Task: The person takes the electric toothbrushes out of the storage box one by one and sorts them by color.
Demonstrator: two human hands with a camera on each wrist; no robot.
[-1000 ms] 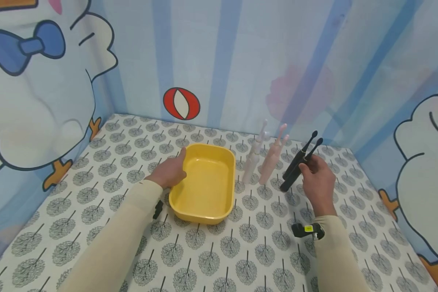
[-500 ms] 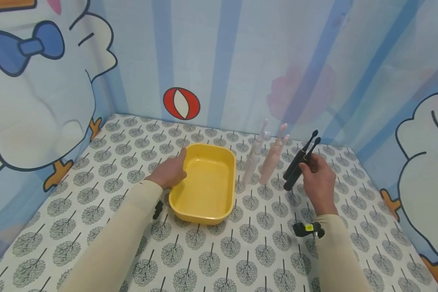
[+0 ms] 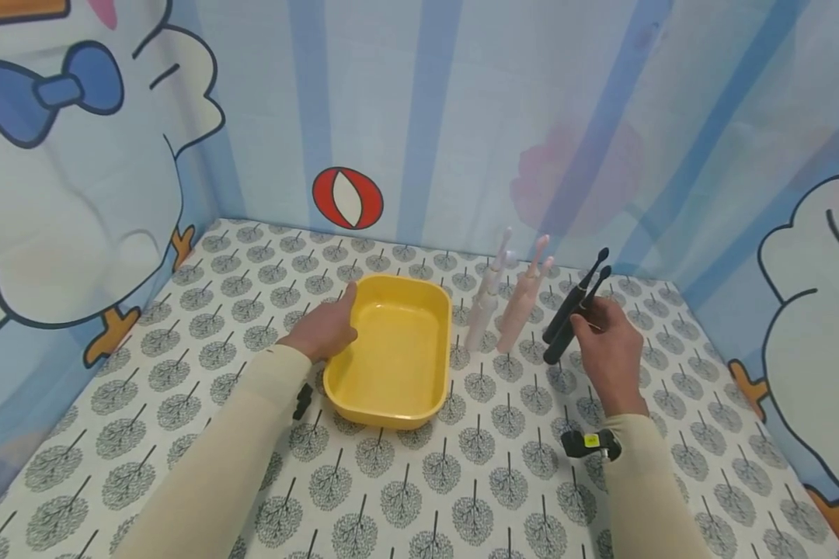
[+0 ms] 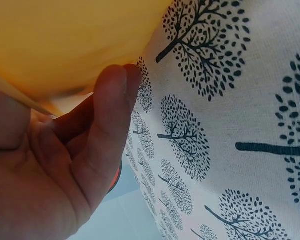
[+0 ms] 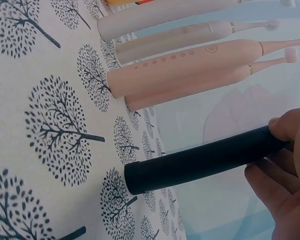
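My left hand (image 3: 325,326) grips the left rim of a yellow plastic tub (image 3: 391,365); in the left wrist view its fingers (image 4: 110,115) lie under the tub's edge. On the right, my right hand (image 3: 611,353) pinches the front black electric toothbrush (image 3: 562,339) near its upper handle. In the right wrist view that handle (image 5: 200,160) has its base at or just above the cloth; contact is hard to tell. A second black electric toothbrush (image 3: 565,307) stands close behind it, mostly hidden in the right wrist view.
Two pink electric toothbrushes (image 3: 517,314) and two white ones (image 3: 482,314) stand upright in pairs between the tub and the black pair. A tree-patterned cloth (image 3: 440,470) covers the table. A printed curtain (image 3: 419,124) rises behind and at both sides.
The held black toothbrush has shifted slightly right and become more upright, its base now nearer the other black one. During the last half second it barely moves. Left hand and tub stay put.
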